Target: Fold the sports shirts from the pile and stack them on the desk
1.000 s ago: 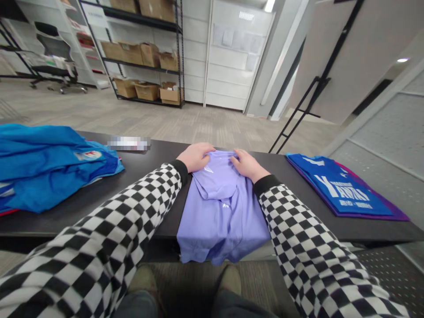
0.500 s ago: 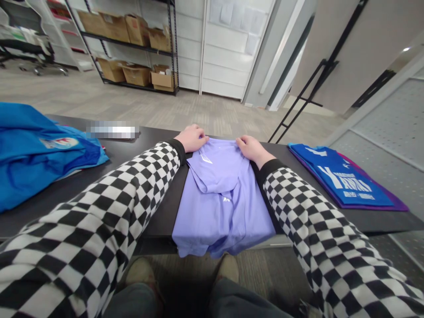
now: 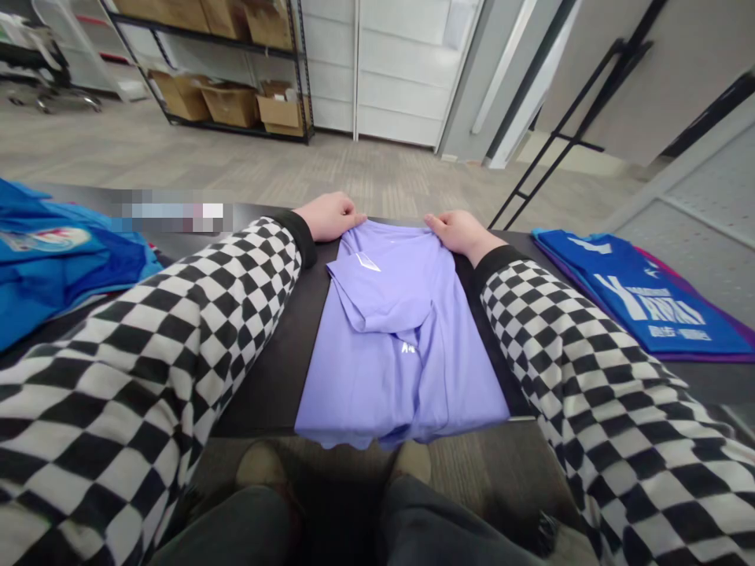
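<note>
A lavender shirt (image 3: 377, 385) lies partly folded on the dark table (image 3: 259, 385), a sleeve laid across its middle and its lower end over the front edge. My left hand (image 3: 331, 216) pinches the shirt's far left corner. At the far right corner, my right hand (image 3: 460, 230) grips the cloth between thumb and fingers. The far edge runs fairly straight between both hands. Small white marks show on the sleeve and the body of the shirt.
Blue garments (image 3: 53, 259) lie heaped at the table's left. On the right sits a stack of folded blue and purple shirts (image 3: 661, 299) with white lettering. Beyond the table stand a black shelf with cardboard boxes (image 3: 230, 102) and a black metal stand (image 3: 554, 134).
Both hands have moved slightly apart and away from me, drawing the shirt's far edge wider. Less of the shirt hangs over the front edge. The camera view has shifted a little.
</note>
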Demonstrator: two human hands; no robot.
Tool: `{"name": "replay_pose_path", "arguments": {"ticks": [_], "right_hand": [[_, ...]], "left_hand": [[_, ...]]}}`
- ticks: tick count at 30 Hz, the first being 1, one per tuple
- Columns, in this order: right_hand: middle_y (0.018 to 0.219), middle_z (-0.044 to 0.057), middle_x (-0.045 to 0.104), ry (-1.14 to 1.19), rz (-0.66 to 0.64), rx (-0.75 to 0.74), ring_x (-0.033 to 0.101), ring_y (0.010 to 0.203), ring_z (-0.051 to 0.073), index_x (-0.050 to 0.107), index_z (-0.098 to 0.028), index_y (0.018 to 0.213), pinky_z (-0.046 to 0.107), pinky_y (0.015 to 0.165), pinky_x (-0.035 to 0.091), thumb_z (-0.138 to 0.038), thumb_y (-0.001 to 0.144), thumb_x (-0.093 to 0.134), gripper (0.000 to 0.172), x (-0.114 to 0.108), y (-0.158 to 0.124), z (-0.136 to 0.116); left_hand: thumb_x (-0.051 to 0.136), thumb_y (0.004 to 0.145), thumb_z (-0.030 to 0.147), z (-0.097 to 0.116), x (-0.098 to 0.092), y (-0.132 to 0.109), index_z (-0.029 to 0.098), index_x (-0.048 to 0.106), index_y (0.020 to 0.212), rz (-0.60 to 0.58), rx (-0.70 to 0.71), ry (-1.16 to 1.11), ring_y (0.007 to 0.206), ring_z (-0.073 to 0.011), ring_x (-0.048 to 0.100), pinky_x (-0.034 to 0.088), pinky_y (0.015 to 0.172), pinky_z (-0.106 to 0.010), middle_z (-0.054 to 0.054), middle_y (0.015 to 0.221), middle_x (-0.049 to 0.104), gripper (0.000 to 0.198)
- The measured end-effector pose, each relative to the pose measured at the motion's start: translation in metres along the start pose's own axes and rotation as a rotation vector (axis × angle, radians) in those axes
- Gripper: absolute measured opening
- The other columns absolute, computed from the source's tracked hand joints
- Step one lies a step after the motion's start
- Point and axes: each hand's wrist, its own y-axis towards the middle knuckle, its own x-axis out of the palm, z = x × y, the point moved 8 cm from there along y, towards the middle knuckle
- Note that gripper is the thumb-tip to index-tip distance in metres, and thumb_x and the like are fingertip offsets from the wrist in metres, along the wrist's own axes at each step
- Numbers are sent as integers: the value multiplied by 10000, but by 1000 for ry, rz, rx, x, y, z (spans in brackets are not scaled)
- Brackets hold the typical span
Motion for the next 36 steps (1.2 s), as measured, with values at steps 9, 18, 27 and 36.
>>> {"name": "replay_pose_path", "arguments": {"ticks": [9, 18, 27, 36], "right_hand": [[746, 64, 672, 69, 40, 20, 583, 737, 230, 727, -197, 802, 347, 738, 421, -656, 1187, 446, 662, -6, -9, 2], [904, 125, 813, -2, 2, 27, 696, 856, 271, 855, -169, 933, 346, 840, 497, -610, 1158, 544, 585, 2, -9, 1], [954, 163, 842, -40, 8, 61, 742, 911, 296, 880, -152, 983, 356, 859, 529, -523, 1171, 555, 527, 5, -7, 3], [1075, 205, 856, -2, 57, 149, 784, 1069, 321, 879, -143, 1014, 338, 902, 535, -634, 1214, 429, 695, 1, -3, 22]], "left_hand": [[486, 1035, 659, -7, -3, -8, 238, 819, 854, -29, -61, 8, 1051, -318, 738, 561, 1003, -411, -122, 1038, 797, 566], [588, 975, 553, -9, -5, -13, 248, 789, 855, 6, -29, 26, 1128, -287, 712, 565, 1112, -388, -104, 1109, 771, 385], [560, 1029, 476, -13, -3, -13, 225, 828, 957, -21, -77, 80, 1226, -309, 710, 540, 1164, -387, -126, 1220, 785, 374], [467, 1066, 522, -14, -1, -13, 220, 845, 1026, -16, -114, 164, 1220, -350, 734, 563, 1149, -450, -165, 1240, 795, 485]]}}
